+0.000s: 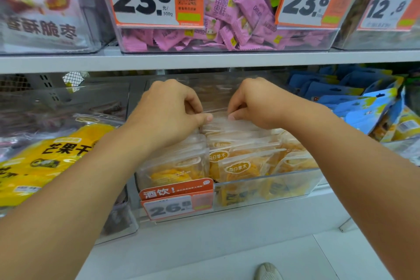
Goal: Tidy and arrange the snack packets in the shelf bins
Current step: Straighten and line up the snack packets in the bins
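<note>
A clear plastic bin point(268, 179) on the lower shelf holds several see-through packets of orange dried fruit point(238, 168), standing in rows. My left hand point(168, 111) and my right hand point(254, 102) are both over the back of the bin. Each pinches the top edge of the rearmost clear packet point(229, 124) between thumb and curled fingers, the thumbs almost meeting in the middle. The packet's lower part is hidden behind the rows in front.
An orange price tag point(177, 198) hangs on the bin's front. Yellow mango packets point(45, 159) lie in the bin to the left, blue packets point(354, 102) to the right. The upper shelf point(204, 59) carries bins of pink wrapped sweets point(227, 18). A shoe point(268, 271) shows on the floor.
</note>
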Action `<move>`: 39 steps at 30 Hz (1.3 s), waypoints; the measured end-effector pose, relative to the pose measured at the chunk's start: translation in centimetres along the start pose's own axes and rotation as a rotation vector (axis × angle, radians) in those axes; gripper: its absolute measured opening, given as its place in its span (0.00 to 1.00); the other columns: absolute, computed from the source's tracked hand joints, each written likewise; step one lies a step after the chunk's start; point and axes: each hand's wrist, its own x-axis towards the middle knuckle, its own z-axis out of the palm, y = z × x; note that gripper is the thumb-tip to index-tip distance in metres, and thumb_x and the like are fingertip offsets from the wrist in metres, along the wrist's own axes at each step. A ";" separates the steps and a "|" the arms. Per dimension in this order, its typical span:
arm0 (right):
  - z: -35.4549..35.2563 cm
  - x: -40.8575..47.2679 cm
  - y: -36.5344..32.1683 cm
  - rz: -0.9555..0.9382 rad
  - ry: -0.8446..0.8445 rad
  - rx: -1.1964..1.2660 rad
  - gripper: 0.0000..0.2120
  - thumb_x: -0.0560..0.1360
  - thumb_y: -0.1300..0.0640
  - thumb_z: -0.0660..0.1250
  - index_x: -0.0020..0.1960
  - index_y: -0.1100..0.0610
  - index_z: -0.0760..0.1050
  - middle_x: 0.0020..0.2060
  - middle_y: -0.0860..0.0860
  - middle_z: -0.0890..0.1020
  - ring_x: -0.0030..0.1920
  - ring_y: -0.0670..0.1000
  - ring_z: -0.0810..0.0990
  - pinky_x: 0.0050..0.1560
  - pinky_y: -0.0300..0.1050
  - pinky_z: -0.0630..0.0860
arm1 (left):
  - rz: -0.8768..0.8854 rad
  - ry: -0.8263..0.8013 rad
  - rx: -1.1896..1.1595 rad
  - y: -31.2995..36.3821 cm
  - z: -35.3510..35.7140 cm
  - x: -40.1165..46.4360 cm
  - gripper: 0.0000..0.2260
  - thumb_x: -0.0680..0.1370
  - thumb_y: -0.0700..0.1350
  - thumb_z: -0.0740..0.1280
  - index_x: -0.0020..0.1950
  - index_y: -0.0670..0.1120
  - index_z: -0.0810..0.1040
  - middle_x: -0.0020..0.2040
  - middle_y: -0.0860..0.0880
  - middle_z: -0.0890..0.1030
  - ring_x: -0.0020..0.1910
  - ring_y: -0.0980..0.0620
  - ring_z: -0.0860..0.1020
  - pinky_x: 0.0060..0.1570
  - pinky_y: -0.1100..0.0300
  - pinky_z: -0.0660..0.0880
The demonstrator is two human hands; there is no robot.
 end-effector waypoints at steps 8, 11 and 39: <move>-1.4 -4.6 -1.3 0.070 0.154 0.047 0.11 0.77 0.50 0.71 0.59 0.47 0.82 0.52 0.44 0.83 0.54 0.46 0.80 0.59 0.44 0.76 | 0.148 0.010 0.083 -1.4 -0.6 -2.2 0.06 0.79 0.53 0.66 0.54 0.56 0.81 0.57 0.55 0.78 0.61 0.52 0.75 0.63 0.50 0.71; -1.4 -4.8 -0.5 0.162 0.120 0.054 0.11 0.73 0.52 0.76 0.55 0.48 0.83 0.46 0.45 0.84 0.47 0.47 0.82 0.56 0.49 0.80 | 0.151 -0.097 0.071 -1.3 -0.2 -2.5 0.13 0.82 0.54 0.61 0.62 0.52 0.80 0.61 0.56 0.78 0.63 0.55 0.74 0.65 0.54 0.70; -1.8 -5.6 1.1 0.057 0.366 0.298 0.03 0.73 0.58 0.76 0.42 0.51 0.86 0.33 0.40 0.83 0.38 0.39 0.81 0.41 0.27 0.75 | -0.050 -0.101 -0.090 0.1 0.4 -0.1 0.07 0.73 0.50 0.76 0.36 0.53 0.85 0.29 0.58 0.81 0.31 0.62 0.78 0.36 0.65 0.71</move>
